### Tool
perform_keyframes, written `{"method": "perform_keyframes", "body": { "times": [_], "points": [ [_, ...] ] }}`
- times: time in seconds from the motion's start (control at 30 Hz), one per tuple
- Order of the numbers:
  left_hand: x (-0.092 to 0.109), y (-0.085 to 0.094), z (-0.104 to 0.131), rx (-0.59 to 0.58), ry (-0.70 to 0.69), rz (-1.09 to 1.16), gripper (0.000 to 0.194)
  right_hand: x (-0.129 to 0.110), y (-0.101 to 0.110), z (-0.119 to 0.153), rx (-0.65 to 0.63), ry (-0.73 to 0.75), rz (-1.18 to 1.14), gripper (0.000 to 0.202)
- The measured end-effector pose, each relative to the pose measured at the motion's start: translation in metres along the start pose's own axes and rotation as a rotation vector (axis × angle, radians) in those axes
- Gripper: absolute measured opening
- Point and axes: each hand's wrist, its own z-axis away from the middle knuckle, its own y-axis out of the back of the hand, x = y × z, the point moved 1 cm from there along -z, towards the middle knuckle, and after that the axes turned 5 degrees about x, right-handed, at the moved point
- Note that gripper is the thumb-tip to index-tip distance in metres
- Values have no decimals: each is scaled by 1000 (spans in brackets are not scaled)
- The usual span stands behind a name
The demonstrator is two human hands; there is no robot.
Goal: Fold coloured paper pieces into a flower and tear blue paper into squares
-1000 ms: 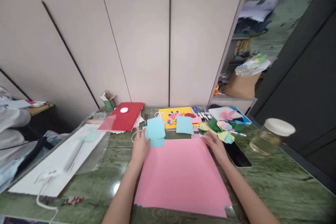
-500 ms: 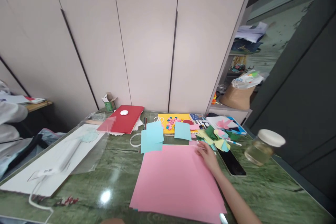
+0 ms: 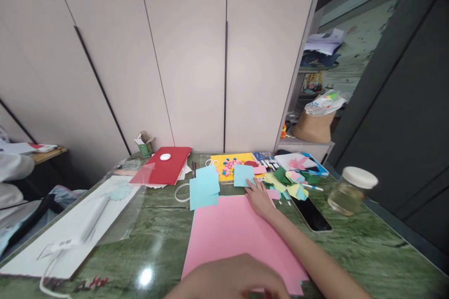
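Observation:
A stack of pink paper sheets [image 3: 224,229] lies on the green marbled table, with blue edges peeking out beneath. My right hand [image 3: 260,198] rests at the stack's far edge, fingers stretched out, their tips at a light blue square of paper [image 3: 242,175]. Close to the camera, my left hand [image 3: 238,273] hovers over the near part of the pink sheets with its fingers bent downward. The bottom of the picture cuts off its fingertips, so I cannot tell whether it holds anything. More light blue squares [image 3: 204,191] overlap at the stack's far left corner.
Folded paper pieces [image 3: 294,189], a phone [image 3: 312,215] and a lidded jar [image 3: 351,191] lie to the right. Behind are a yellow sheet [image 3: 218,161] with small coloured pieces and a red folder [image 3: 168,168]. A white glue gun [image 3: 89,224] with a cord rests on the left.
My left hand has come up from the bottom edge over the pink sheets. My right hand has shifted left along their far edge to the blue square. The camera view has shifted slightly.

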Motion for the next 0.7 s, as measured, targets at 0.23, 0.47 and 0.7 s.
{"method": "perform_keyframes", "body": {
  "times": [0.23, 0.47, 0.7],
  "points": [
    [-95, -61, -19, -123, 117, -437, 58, -1, 20, -4, 110, 32, -5, 38],
    [-107, -71, -18, -79, 160, -493, 51, -2, 94, 14, 302, -108, -221, 40],
    [-109, -23, -11, 702, 411, -149, 20, 21, 113, 35, 10, -345, -506, 44]
  ]
}}
